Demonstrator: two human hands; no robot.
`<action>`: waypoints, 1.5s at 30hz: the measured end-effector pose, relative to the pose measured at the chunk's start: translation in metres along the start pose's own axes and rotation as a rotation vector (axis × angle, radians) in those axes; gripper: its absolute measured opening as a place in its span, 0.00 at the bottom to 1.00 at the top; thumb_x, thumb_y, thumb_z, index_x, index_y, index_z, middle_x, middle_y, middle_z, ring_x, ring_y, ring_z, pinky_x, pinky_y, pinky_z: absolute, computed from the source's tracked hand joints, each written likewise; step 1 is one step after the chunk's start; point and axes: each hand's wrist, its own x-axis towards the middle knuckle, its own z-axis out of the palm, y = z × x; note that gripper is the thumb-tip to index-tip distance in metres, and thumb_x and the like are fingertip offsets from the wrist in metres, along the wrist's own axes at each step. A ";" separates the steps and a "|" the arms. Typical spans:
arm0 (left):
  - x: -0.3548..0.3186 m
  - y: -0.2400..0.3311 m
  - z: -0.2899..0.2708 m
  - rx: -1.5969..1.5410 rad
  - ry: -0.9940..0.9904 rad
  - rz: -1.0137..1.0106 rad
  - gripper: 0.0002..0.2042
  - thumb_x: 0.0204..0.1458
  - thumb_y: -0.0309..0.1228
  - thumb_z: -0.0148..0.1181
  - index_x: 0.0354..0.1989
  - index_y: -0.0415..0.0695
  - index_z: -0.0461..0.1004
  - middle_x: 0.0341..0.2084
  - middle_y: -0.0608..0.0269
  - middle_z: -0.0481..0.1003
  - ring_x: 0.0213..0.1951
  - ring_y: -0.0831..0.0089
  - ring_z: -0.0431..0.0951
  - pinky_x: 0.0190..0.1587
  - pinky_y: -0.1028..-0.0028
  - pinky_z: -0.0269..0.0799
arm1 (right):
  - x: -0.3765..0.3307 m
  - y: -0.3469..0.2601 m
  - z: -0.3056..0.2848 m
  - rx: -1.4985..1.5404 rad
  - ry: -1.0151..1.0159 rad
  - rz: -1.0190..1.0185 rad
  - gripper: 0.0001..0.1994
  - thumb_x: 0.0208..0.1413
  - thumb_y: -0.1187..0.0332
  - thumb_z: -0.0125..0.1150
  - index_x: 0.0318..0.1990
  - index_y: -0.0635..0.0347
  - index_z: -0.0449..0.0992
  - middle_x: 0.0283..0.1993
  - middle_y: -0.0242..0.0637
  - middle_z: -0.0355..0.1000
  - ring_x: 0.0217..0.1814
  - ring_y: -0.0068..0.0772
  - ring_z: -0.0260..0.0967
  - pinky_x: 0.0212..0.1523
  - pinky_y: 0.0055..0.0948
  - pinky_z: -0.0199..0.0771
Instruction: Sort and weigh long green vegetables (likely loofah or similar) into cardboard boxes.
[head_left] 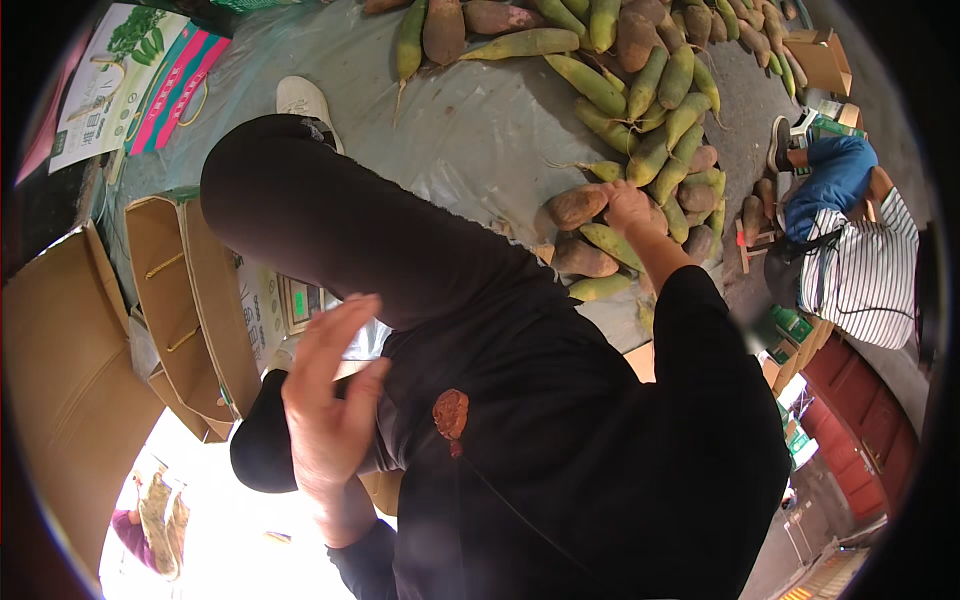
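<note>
At the right, my right hand (632, 210) reaches into a pile of radishes. Its curled fingers grip the right end of a muddy reddish-brown radish (578, 207); the undersides of the fingertips are hidden. Close by lie a long green radish (612, 244) and another brown one (585, 258). My left hand (332, 395) is raised in front of my bent leg, fingers stretched out and thumb apart, holding nothing. Behind its fingertips, a scale with a lit green display (300, 303) is partly covered by my leg.
Open cardboard gift boxes (165, 300) with cord handles stand at the left. More green radishes (590, 85) spread across the plastic sheet (470, 120) ahead. At the right, a person in a striped shirt (860, 265) sits low beside the pile. A printed carton (125, 85) lies at far left.
</note>
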 end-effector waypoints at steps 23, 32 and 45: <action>-0.071 -0.102 -0.028 0.289 0.688 -0.412 0.17 0.44 0.22 0.57 0.46 0.42 0.73 0.44 0.53 0.73 0.50 0.56 0.71 0.54 0.62 0.63 | 0.042 -0.098 0.010 -0.041 -0.039 -0.158 0.37 0.32 0.63 0.71 0.53 0.53 0.61 0.54 0.40 0.61 0.58 0.43 0.60 0.52 0.47 0.64; -0.076 -0.153 -0.051 0.663 0.819 -0.560 0.28 0.45 0.26 0.60 0.58 0.45 0.62 0.56 0.56 0.63 0.63 0.55 0.56 0.62 0.52 0.49 | 0.102 -0.166 -0.117 0.953 0.410 -0.446 0.43 0.26 0.74 0.75 0.55 0.67 0.58 0.51 0.45 0.64 0.54 0.39 0.63 0.54 0.33 0.64; -0.086 -0.165 -0.043 0.658 0.732 -0.815 0.38 0.43 0.30 0.65 0.64 0.47 0.53 0.60 0.59 0.58 0.65 0.57 0.51 0.62 0.43 0.43 | -0.067 -0.438 -0.380 0.772 0.472 -1.463 0.38 0.33 0.74 0.71 0.59 0.55 0.62 0.55 0.36 0.63 0.57 0.31 0.63 0.57 0.31 0.64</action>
